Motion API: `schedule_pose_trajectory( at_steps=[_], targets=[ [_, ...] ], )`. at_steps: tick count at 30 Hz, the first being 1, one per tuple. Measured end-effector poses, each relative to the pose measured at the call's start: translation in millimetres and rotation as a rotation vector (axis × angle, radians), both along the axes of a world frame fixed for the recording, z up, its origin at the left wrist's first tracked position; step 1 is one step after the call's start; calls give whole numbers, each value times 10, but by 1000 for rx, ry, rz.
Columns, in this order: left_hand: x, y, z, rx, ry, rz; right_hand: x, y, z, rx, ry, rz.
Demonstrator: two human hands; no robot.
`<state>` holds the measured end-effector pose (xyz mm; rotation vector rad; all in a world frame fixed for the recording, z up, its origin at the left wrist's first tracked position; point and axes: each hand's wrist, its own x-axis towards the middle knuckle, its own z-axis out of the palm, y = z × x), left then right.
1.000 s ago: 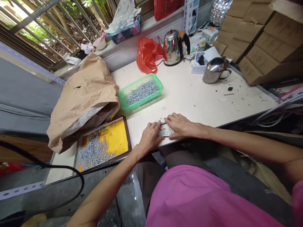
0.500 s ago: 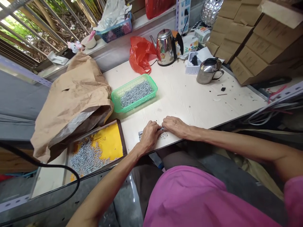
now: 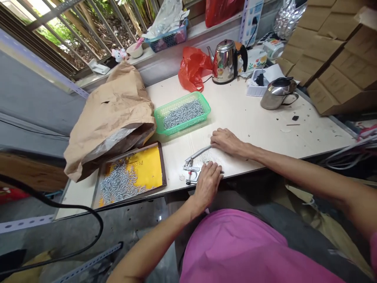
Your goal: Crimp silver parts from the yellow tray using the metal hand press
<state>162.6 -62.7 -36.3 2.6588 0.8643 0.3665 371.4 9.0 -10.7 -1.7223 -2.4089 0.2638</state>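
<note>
Tabletop, flat, cream-coloured (image 3: 235,108), beneath left hand (image 3: 208,181) and right hand (image 3: 226,140) | green perforated plastic basket (image 3: 184,128) beyond left hand | grey metal spring pliers (image 3: 193,169) spanning both: left curls over lower side, grip hidden; right pinches upper handle's (image 3: 202,151) end | step, likely: pliers held open; next calls for steady two-handed control

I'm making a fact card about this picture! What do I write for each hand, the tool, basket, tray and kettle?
Left hand: over the tool's lower handle
Right hand: fingers at the upper handle's end
Metal tool: on the table, handles spread, spring showing
Green basket: holds small metal pieces
Tray: yellow bottom, more metal pieces
Kettle: shiny, beside a red bag
</note>
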Motion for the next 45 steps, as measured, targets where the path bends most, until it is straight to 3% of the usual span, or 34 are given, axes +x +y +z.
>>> schedule_pose_trajectory(
  at_steps=[4,6,9,12,14,16,18,21,23,26,29,31,34,38,40,42,45],
  targets=[
    [35,1,26,-32,-15,29,-229,206,125,41,-71,-35],
    [33,-10,54,-36,-30,23,-477,173,230,44,-61,113],
    [-57,-130,87,-28,-90,-55,-888,-11,316,-4,-8,491],
    [-316,-290,119,18,-155,-226,-1141,-175,209,35,17,685],
    [-602,-308,162,71,-155,-227,-1209,-204,67,70,87,734],
    [-969,-186,238,140,-117,-33,-1237,-182,-40,59,229,757],
    [-1383,81,338,217,-51,291,-1240,-133,-44,62,432,722],
    [-1962,617,481,318,72,728,-1177,30,167,189,680,508],
    [-2238,934,532,309,186,866,-1072,238,372,310,688,324],
    [-2431,1222,525,195,364,908,-839,647,589,400,508,97],
    [-2442,1331,474,88,472,925,-627,948,611,372,273,10],
    [-2431,1364,464,58,490,941,-552,981,554,333,181,10],
    [-2442,1392,515,46,473,942,-528,760,438,277,166,61],
    [-2321,1320,629,52,318,952,-529,175,286,174,248,196],
    [-2090,1195,639,-123,38,949,-520,-112,222,88,267,271],
    [-1756,1010,601,-438,-242,890,-507,-337,166,-6,245,292],
    [-1231,711,482,-782,-378,788,-477,-540,98,-108,189,226]
  ],
)
